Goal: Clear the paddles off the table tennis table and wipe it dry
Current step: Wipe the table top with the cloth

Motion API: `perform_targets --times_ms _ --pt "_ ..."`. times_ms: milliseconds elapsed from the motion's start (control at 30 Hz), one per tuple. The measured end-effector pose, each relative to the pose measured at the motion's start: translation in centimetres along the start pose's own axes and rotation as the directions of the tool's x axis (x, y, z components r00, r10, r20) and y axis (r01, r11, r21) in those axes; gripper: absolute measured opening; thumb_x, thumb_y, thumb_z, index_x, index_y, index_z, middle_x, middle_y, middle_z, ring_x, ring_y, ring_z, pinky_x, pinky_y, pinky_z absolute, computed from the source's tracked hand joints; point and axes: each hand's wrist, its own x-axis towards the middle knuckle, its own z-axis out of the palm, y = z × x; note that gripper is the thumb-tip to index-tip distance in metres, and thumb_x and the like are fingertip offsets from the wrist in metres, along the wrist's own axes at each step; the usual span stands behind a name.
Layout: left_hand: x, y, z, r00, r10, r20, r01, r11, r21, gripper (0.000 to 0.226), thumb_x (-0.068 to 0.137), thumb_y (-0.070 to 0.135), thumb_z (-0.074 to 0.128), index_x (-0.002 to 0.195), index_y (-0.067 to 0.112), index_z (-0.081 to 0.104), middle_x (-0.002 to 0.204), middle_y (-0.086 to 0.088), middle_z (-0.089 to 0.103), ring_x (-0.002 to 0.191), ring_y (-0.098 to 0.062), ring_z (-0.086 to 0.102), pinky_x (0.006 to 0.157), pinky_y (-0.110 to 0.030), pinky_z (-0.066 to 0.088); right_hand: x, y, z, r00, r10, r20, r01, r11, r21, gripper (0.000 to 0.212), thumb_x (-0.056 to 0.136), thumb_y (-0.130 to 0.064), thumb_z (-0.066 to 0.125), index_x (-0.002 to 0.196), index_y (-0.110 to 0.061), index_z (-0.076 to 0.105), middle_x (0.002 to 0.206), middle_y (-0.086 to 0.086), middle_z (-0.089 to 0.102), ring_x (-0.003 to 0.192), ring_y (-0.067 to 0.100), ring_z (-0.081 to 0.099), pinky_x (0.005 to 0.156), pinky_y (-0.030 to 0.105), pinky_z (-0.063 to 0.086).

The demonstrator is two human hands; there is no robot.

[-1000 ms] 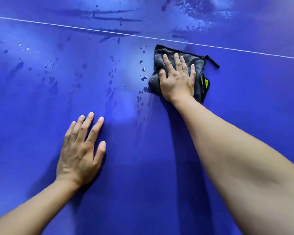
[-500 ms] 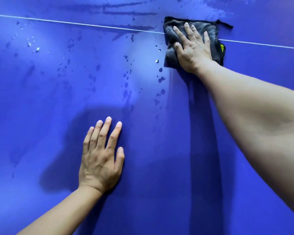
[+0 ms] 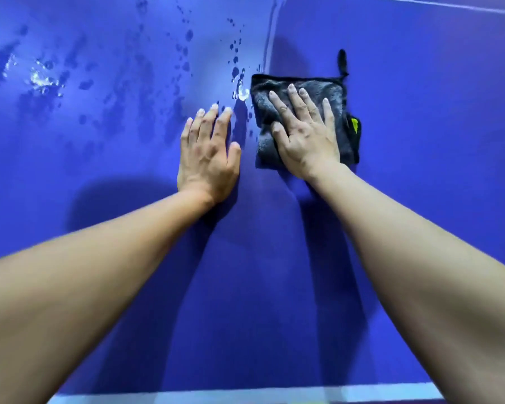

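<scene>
right hand flat, fingers straight, pressing folded grey cloth onto the table just right of the droplets, I'd say to mop them; left hand splayed flat beside it as a brace; no paddles in view; far-left sheen maybe puddle, blurry

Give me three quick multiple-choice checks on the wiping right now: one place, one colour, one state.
1. The water drops lie where from the cloth? A) left B) right C) on top
2. The cloth's tag is: A) red B) yellow-green C) white
3. The right hand is: A) pressing flat on the cloth B) lifting it C) holding a paddle
Answers: 1 A, drops speckle the table left of the cloth; 2 B, bright tag at its right edge; 3 A, straight fingers lie on it.
</scene>
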Motion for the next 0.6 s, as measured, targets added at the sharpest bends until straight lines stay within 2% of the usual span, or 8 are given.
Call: perform_targets --times_ms 67,167,300,433,600 --pt "-0.6 -0.1 -0.5 0.999 0.042 0.016 -0.041 0.999 -0.033 0.064 0.092 0.032 0.035 0.154 0.017 0.035 0.164 -0.008 0.027 0.153 -0.028 0.019 0.126 -0.041 0.006 -4.2 -1.0 0.6 1.000 0.003 -0.012 -0.003 1.000 -0.001 0.058 0.105 -0.048 0.022 0.163 -0.042 0.012 0.173 -0.002 0.008 0.159 0.014 0.004 0.127 0.052 -0.002" --pt "-4.3 -0.6 -0.8 0.996 0.082 0.030 -0.083 0.996 0.034 0.064 0.093 0.029 0.032 0.154 0.012 0.036 0.163 -0.012 0.029 0.151 -0.032 0.023 0.126 -0.041 0.008 -10.6 -2.4 1.2 1.000 -0.008 -0.021 0.009 1.000 0.011 0.059 0.105 -0.048 0.023 0.163 -0.042 0.013 0.172 -0.002 0.009 0.159 0.014 0.005 0.127 0.052 -0.001" --pt "-14.1 -1.9 -1.0 0.996 0.075 0.055 -0.079 0.994 0.076 0.061 0.095 0.027 0.033 0.154 0.009 0.037 0.162 -0.016 0.031 0.149 -0.037 0.028 0.125 -0.046 0.015 -19.1 -4.4 2.2 1.000 -0.007 -0.010 0.007 0.999 0.039 0.061 0.102 -0.049 0.020 0.163 -0.042 0.013 0.172 -0.003 0.009 0.159 0.013 0.003 0.127 0.052 0.000" --pt "-24.1 -3.4 -1.2 0.998 0.052 0.039 -0.056 0.992 0.110 0.060 0.095 0.028 0.035 0.151 0.007 0.043 0.158 -0.019 0.036 0.146 -0.039 0.034 0.123 -0.050 0.023 -28.0 -6.3 3.6 0.998 -0.028 -0.061 0.032 0.997 0.069 0.061 0.101 -0.047 0.029 0.162 -0.037 0.024 0.171 0.000 0.018 0.158 0.017 0.011 0.126 0.055 0.006" --pt "-32.4 -4.0 -1.4 0.996 0.008 0.084 -0.021 0.989 0.148 0.061 0.097 0.029 0.034 0.155 0.012 0.037 0.163 -0.015 0.029 0.151 -0.035 0.025 0.123 -0.049 0.021 -35.4 -8.1 4.6 0.997 -0.025 -0.069 0.030 0.997 0.075 0.061 0.102 -0.046 0.035 0.161 -0.036 0.027 0.170 0.001 0.020 0.158 0.017 0.012 0.126 0.056 0.009"
